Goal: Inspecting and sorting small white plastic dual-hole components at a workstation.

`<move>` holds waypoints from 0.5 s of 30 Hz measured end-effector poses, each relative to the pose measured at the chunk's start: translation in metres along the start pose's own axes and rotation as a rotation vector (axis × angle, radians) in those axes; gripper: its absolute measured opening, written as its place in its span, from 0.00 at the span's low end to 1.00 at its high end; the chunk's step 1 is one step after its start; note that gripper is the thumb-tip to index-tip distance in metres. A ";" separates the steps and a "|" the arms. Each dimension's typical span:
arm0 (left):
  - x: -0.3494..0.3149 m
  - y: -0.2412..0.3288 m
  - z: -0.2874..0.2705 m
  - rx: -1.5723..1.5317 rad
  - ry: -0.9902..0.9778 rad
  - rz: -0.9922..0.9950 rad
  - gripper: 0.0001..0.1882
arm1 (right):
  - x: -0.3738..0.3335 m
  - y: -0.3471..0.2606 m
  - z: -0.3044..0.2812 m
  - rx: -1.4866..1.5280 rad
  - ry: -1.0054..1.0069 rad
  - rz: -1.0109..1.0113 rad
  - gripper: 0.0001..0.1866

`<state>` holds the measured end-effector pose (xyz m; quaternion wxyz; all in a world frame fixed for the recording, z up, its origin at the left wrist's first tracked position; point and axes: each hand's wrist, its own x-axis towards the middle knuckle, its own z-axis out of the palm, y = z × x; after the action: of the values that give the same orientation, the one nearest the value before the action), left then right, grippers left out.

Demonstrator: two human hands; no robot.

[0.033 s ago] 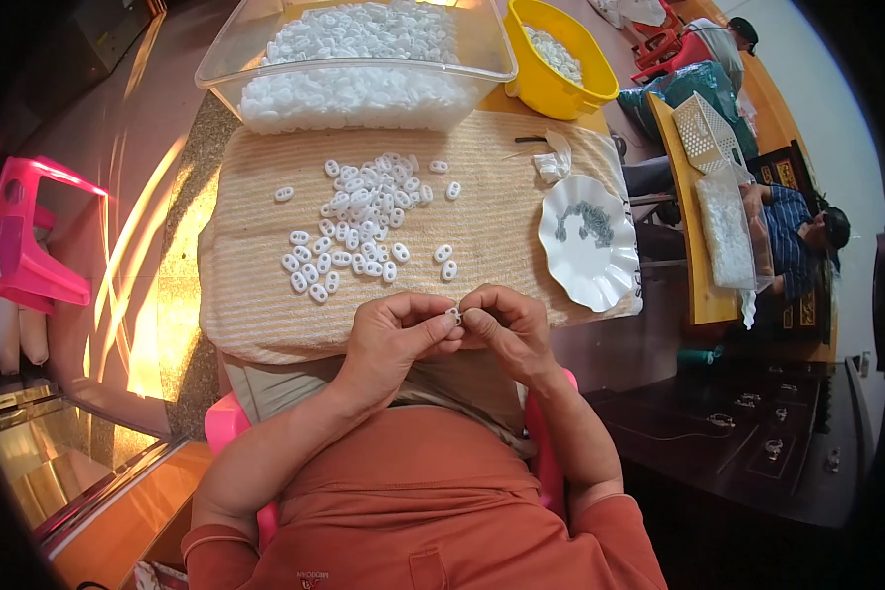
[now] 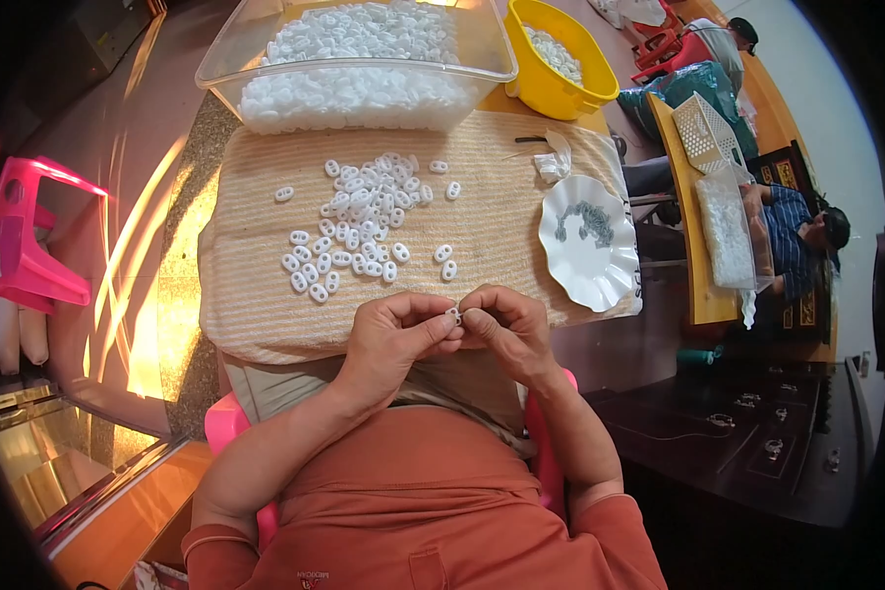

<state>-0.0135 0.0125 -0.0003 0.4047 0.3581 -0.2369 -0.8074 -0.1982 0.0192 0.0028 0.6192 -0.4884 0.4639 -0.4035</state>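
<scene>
Close to my body, just off the towel's near edge, both hands meet at a small white oval plastic piece with two holes (image 2: 453, 313). My left hand (image 2: 398, 334) pinches it between thumb and fingers. Against its right side, the thumb and fingers of my right hand (image 2: 509, 329) are pressed together; whatever lies between them is hidden. Beyond my hands, a loose pile of the same white two-hole pieces (image 2: 369, 202) covers the middle of the towel (image 2: 256, 246). To the right, a white plate with a wavy rim (image 2: 600, 285) carries a heap of tiny grey parts (image 2: 590, 224).
A clear plastic bin (image 2: 354, 71) full of white pieces stands at the far edge, beside a yellow basin (image 2: 570, 103) with more. Crumpled white wrapping (image 2: 553, 165) lies behind the plate. A pink stool (image 2: 44, 236) stands left; a person (image 2: 796, 236) sits at another table on the right.
</scene>
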 end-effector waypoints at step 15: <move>-0.001 -0.005 -0.001 0.092 -0.012 0.085 0.09 | -0.002 0.008 0.002 -0.023 -0.014 0.016 0.07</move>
<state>-0.0153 0.0163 -0.0040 0.4205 0.3610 -0.2911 -0.7798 -0.1961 0.0229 -0.0044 0.6201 -0.4945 0.4680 -0.3899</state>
